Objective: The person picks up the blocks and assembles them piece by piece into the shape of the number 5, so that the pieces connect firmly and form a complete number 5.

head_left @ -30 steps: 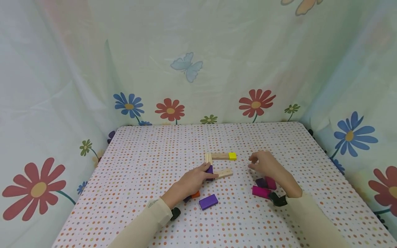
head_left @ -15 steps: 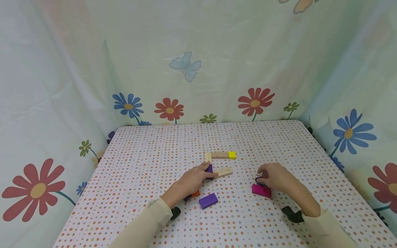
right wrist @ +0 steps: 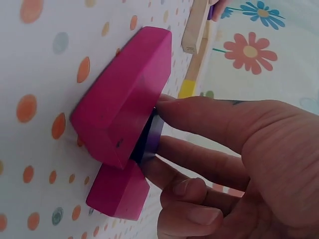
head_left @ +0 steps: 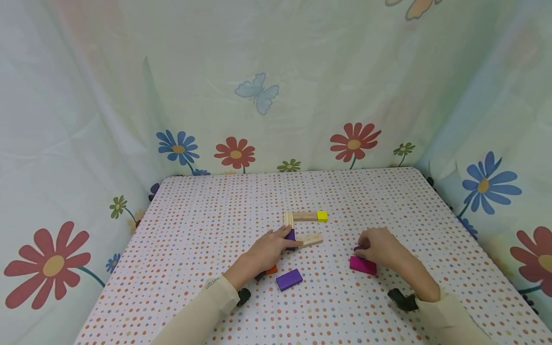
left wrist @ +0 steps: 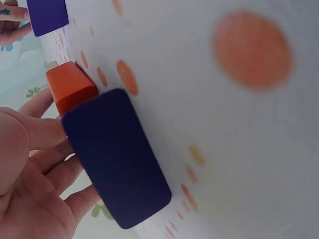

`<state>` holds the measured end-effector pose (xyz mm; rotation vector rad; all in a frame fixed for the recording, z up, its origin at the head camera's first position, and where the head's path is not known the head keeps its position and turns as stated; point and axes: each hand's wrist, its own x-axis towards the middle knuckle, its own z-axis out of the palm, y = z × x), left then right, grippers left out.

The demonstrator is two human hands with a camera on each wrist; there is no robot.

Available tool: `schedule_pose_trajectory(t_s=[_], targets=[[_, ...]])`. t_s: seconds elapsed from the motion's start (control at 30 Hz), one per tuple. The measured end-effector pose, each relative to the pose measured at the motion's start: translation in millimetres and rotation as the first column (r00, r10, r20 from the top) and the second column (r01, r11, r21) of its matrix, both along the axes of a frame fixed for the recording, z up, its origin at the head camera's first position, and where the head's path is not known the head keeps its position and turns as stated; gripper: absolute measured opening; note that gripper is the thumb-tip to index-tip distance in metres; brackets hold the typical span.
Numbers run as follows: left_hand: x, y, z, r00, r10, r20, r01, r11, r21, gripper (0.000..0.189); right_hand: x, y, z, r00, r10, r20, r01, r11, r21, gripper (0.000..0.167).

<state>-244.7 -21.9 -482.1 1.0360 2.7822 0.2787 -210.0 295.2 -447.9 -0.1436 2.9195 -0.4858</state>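
My left hand (head_left: 266, 249) holds a purple block (head_left: 291, 238) between thumb and fingers, against a row of plain wooden blocks (head_left: 289, 219). A slanted wooden block (head_left: 311, 239) lies right beside it. Below that hand are an orange block (left wrist: 72, 84) and a dark blue block (left wrist: 117, 157), both large in the left wrist view. On the right, my right hand (head_left: 383, 247) pinches a dark purple block (right wrist: 148, 137), partly hidden by a pink block (right wrist: 124, 94). A second pink block (right wrist: 119, 191) sits close by; the hand covers it in the head view.
Another wooden block (head_left: 305, 216) extends right along the far side, with a yellow block (head_left: 322, 216) at its end. A loose purple block (head_left: 289, 279) lies nearer, between the arms. The dotted tablecloth (head_left: 207, 206) covers the table; patterned curtains (head_left: 302, 72) surround it.
My right hand has come nearer and slightly right from beside the yellow block's area, down to the pink blocks, and has taken the dark purple block between its fingers. The left hand stays put.
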Motion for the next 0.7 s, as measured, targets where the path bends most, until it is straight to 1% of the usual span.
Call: schedule_pose_trajectory(t_s=[0.2,0.43,0.6,0.7], targets=[[-0.2,-0.4,0.4,1.000,0.001,0.004,-0.001,1.000,0.000,0.076,-4.8,-8.7,-0.8,0.999,-0.027,0.018,0.027,1.000,-0.001,0.024],[0.6,-0.1,0.1,1.000,0.005,0.018,-0.005,1.000,0.003,0.075,-8.8,-18.5,-3.7,1.000,0.003,0.004,-0.003,1.000,-0.003,0.029],[1.4,0.3,0.1,1.000,0.014,0.027,-0.014,1.000,0.004,0.075,-6.6,-19.5,-1.2,0.999,-0.042,-0.003,0.042,0.999,-0.022,0.038],[1.4,0.0,0.4,0.998,0.032,0.045,-0.032,0.999,0.008,0.074,-5.6,-17.8,0.6,0.999,-0.050,0.002,0.050,0.999,-0.019,0.038]])
